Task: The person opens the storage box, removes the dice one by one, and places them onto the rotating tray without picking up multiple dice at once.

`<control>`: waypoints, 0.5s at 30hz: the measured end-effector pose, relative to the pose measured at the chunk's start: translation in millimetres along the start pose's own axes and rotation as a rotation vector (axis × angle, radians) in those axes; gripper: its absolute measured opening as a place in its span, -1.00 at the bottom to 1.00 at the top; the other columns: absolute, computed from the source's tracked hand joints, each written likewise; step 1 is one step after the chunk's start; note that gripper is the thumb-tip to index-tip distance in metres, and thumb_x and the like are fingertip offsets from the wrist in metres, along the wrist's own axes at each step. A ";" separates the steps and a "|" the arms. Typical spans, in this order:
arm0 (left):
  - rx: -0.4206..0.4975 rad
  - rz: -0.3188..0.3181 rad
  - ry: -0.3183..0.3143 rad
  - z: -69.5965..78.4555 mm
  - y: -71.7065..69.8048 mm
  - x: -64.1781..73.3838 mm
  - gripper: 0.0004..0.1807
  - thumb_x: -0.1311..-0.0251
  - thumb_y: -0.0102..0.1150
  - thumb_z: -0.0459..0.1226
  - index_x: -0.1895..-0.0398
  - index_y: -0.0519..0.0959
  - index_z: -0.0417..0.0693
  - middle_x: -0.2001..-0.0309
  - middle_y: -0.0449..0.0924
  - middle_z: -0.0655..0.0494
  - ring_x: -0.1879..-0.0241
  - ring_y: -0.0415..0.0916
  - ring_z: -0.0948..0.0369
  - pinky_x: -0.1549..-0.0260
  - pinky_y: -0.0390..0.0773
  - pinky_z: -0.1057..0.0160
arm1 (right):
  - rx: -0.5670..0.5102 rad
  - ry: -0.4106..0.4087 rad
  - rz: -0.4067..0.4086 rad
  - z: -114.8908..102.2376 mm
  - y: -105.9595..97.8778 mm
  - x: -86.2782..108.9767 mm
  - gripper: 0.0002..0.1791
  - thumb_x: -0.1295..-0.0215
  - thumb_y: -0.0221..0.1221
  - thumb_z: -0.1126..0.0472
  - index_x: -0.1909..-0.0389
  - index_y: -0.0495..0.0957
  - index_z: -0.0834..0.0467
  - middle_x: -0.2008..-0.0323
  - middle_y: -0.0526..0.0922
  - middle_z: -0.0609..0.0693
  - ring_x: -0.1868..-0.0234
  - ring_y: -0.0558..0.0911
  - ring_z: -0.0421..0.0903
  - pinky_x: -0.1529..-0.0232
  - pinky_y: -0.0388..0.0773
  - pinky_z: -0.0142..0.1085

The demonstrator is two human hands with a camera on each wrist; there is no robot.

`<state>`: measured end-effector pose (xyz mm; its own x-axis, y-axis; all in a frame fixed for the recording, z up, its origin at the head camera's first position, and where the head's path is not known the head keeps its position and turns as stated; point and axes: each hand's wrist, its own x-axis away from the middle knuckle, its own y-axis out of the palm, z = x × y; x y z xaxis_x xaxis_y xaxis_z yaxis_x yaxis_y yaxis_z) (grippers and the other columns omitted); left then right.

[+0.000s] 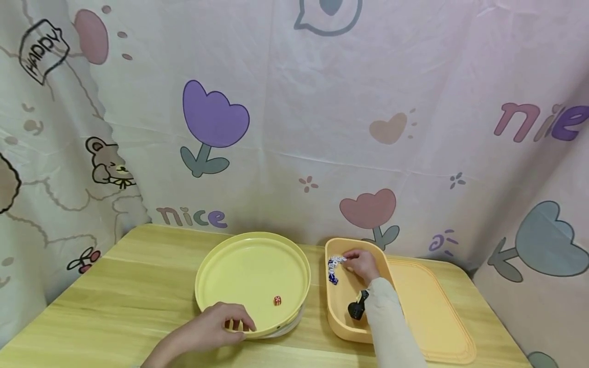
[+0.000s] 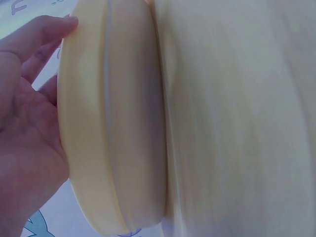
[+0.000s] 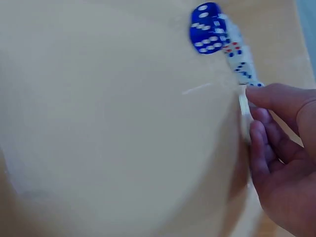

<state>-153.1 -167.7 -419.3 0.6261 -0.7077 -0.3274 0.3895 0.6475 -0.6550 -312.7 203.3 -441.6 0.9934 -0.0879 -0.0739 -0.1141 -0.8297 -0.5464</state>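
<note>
My left hand (image 1: 221, 324) grips the near rim of a round yellow tray (image 1: 253, 271), thumb against its outer wall and fingers over the edge. On the tray's floor lies a red die (image 1: 277, 300) with white pips. My right hand (image 1: 362, 265) reaches into an orange rectangular box (image 1: 336, 319). Its thumb and fingers pinch a white die (image 3: 254, 85) at the end of a curved row. White dice (image 3: 238, 59) with blue and red pips form that row, which leads to blue dice (image 3: 206, 29) with white pips.
A black object (image 1: 357, 306) with a yellow part lies in the box near my right forearm. To the right, an orange flat lid (image 1: 432, 306) lies on the wooden table (image 1: 115, 291). A printed curtain (image 1: 285, 128) hangs behind the table.
</note>
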 end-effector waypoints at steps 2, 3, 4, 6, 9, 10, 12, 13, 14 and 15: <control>0.000 0.000 -0.009 0.6 -1.7 0.1 -0.80 -0.08 0.15 -0.38 0.27 0.59 0.10 0.34 0.52 0.37 0.40 0.37 0.46 0.51 0.42 0.41 | -0.030 0.001 -0.021 -4.6 -3.3 -0.3 -0.82 0.10 0.26 0.44 0.39 0.59 0.37 0.44 0.59 0.07 0.47 0.48 -0.11 0.47 0.41 -0.35; -0.001 0.000 -0.012 0.9 -2.6 -0.1 -0.80 -0.08 0.15 -0.38 0.27 0.59 0.10 0.34 0.52 0.38 0.40 0.37 0.46 0.51 0.42 0.41 | -0.033 0.001 -0.027 -7.9 -6.0 0.2 -0.82 0.09 0.25 0.44 0.38 0.58 0.37 0.44 0.58 0.06 0.46 0.48 -0.10 0.46 0.42 -0.33; 0.000 -0.002 -0.012 0.7 -3.2 -0.3 -0.80 -0.08 0.15 -0.38 0.27 0.59 0.11 0.33 0.52 0.39 0.40 0.37 0.46 0.50 0.42 0.41 | -0.029 -0.012 -0.027 -12.1 -9.1 0.9 -0.83 0.08 0.25 0.44 0.38 0.58 0.38 0.44 0.59 0.07 0.46 0.49 -0.10 0.45 0.43 -0.32; 0.002 -0.003 -0.006 0.5 -3.4 -0.6 -0.80 -0.08 0.15 -0.39 0.27 0.59 0.10 0.33 0.52 0.39 0.41 0.37 0.46 0.50 0.43 0.41 | -0.036 -0.033 -0.036 -21.7 -17.2 4.6 -0.83 0.06 0.24 0.44 0.37 0.56 0.40 0.43 0.58 0.09 0.43 0.50 -0.07 0.40 0.46 -0.27; 0.006 -0.011 -0.005 -0.7 -2.2 -0.2 -0.80 -0.09 0.15 -0.37 0.26 0.59 0.11 0.33 0.52 0.39 0.40 0.37 0.46 0.51 0.43 0.41 | -0.002 -0.076 -0.050 -33.3 -30.5 9.4 -0.85 0.04 0.26 0.40 0.39 0.57 0.36 0.43 0.59 0.09 0.39 0.53 -0.07 0.34 0.48 -0.25; 0.008 -0.012 -0.005 -1.0 -1.8 0.1 -0.80 -0.09 0.15 -0.37 0.26 0.59 0.11 0.33 0.52 0.39 0.40 0.37 0.46 0.51 0.43 0.41 | 0.012 -0.103 -0.048 -37.2 -34.5 10.7 -0.85 0.04 0.26 0.40 0.41 0.57 0.37 0.45 0.59 0.09 0.40 0.53 -0.08 0.35 0.48 -0.27; 0.016 -0.014 -0.007 -1.3 -1.3 0.4 -0.80 -0.10 0.15 -0.37 0.26 0.59 0.12 0.33 0.52 0.38 0.40 0.37 0.46 0.51 0.43 0.41 | 0.003 -0.111 -0.051 -44.5 -42.3 12.8 -0.86 0.04 0.27 0.38 0.41 0.58 0.34 0.46 0.60 0.06 0.40 0.53 -0.09 0.34 0.47 -0.28; 0.019 -0.015 -0.009 -1.3 -1.1 0.5 -0.81 -0.10 0.14 -0.36 0.26 0.59 0.12 0.33 0.52 0.39 0.40 0.37 0.46 0.51 0.43 0.41 | 0.008 -0.120 -0.049 -48.0 -45.9 13.7 -0.86 0.04 0.28 0.37 0.41 0.58 0.33 0.47 0.60 0.06 0.40 0.53 -0.09 0.34 0.46 -0.29; 0.024 -0.016 -0.012 -1.4 -1.0 0.3 -0.81 -0.11 0.14 -0.36 0.26 0.59 0.13 0.33 0.52 0.39 0.40 0.37 0.46 0.51 0.42 0.40 | 0.006 -0.123 -0.044 -52.0 -48.9 14.9 -0.86 0.04 0.28 0.36 0.41 0.58 0.32 0.46 0.60 0.05 0.40 0.53 -0.09 0.33 0.46 -0.29; 0.023 -0.016 -0.012 -1.4 -0.9 -0.1 -0.81 -0.11 0.14 -0.36 0.26 0.59 0.13 0.33 0.51 0.39 0.40 0.37 0.45 0.51 0.42 0.40 | 0.004 -0.119 -0.034 -55.8 -51.3 15.8 -0.85 0.04 0.29 0.36 0.40 0.59 0.31 0.46 0.60 0.05 0.39 0.53 -0.09 0.33 0.46 -0.30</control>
<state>-154.4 -168.6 -419.6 0.6278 -0.7144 -0.3090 0.4149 0.6430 -0.6437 -290.4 213.8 -368.3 0.9881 0.0066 -0.1540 -0.0807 -0.8290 -0.5534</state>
